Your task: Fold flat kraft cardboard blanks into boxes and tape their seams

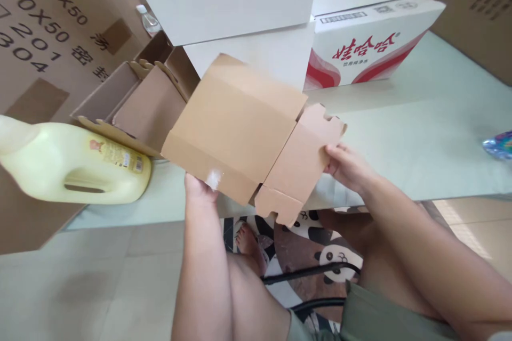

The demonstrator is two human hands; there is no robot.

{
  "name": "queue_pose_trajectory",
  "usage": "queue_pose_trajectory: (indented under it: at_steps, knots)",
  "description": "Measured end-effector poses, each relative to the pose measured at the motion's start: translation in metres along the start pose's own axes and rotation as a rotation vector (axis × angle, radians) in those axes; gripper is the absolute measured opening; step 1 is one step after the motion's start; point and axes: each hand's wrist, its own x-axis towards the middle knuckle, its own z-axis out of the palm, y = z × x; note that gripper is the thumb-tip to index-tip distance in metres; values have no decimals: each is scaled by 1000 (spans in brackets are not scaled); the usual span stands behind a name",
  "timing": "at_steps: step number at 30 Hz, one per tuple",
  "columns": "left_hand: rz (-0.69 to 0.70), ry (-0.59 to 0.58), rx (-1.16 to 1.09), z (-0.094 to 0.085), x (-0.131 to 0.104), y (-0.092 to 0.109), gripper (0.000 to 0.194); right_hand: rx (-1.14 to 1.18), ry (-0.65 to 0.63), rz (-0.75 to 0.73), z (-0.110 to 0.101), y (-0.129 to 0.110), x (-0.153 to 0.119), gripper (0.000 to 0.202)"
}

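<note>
A partly unfolded brown cardboard box (236,128) is held tilted above the front edge of the table. My left hand (200,187) grips its lower left edge from beneath, beside a whitish patch, with most of its fingers hidden behind the cardboard. Pinched at the right side, a notched flap sits between the thumb and fingers of my right hand (347,166). Creases and slotted tabs show on that flap, and the main panel lies fairly flat.
Left of the cardboard stand open brown boxes (148,106) and a yellow jug (80,162) lying on its side. White cartons (240,0) and a red-and-white carton (368,48) stand behind. A shiny blue package (500,145) lies at the right of the pale green tabletop (420,144).
</note>
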Motion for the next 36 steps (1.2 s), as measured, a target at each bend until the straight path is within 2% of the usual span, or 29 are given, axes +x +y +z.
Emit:
queue_pose_trajectory:
  at_steps: [2, 3, 5, 7, 9, 11, 12, 14, 16, 17, 19, 20, 22, 24, 26, 29, 33, 36]
  knots:
    - [75, 17, -53, 5, -1, 0, 35, 121, -140, 89, 8, -5, -7, 47]
    - [102, 27, -86, 8, -2, 0, 37, 161, -142, 93, 11, -9, -10, 46]
    - [101, 36, -157, 11, -3, 1, 45, 218, -60, 67, 10, -16, -17, 44]
    - [8, 39, -231, 12, -4, 3, 53, 219, 85, 22, -5, -24, -25, 40]
    - [-102, 37, -294, 11, -5, 6, 56, 152, 274, -49, -36, -33, -39, 35]
    - [-162, 28, -331, 11, -7, 9, 57, 16, 495, -157, -77, -43, -62, 30]
    - [-173, 22, -342, 11, -8, 11, 56, -90, 610, -230, -98, -50, -75, 28]
    - [-183, 10, -355, 13, -10, 13, 54, -451, 816, -352, -136, -64, -101, 29]
    - [-187, 3, -366, 16, -12, 14, 53, -669, 883, -319, -167, -81, -115, 37]
    - [-189, 3, -372, 18, -13, 15, 53, -851, 940, -268, -180, -90, -115, 45]
    - [-194, 7, -382, 21, -15, 15, 52, -1124, 1009, -129, -204, -105, -98, 56]
    - [-196, 11, -385, 23, -15, 16, 52, -1193, 1045, -127, -214, -112, -81, 60]
    - [-201, 14, -383, 25, -16, 16, 52, -1234, 1011, -171, -232, -124, -38, 59]
    - [-209, 14, -377, 25, -16, 17, 52, -1161, 922, -242, -241, -132, 10, 52]
    - [-214, 5, -376, 25, -14, 17, 52, -1073, 830, -287, -238, -137, 52, 38]
    - [-200, -5, -391, 23, -9, 16, 50, -1062, 614, -249, -211, -130, 94, 21]
    - [-202, -15, -407, 21, -4, 14, 50, -1185, 373, -207, -152, -94, 117, 7]
    - [-217, -19, -410, 19, -2, 13, 51, -1255, 204, -210, -98, -61, 133, 20]
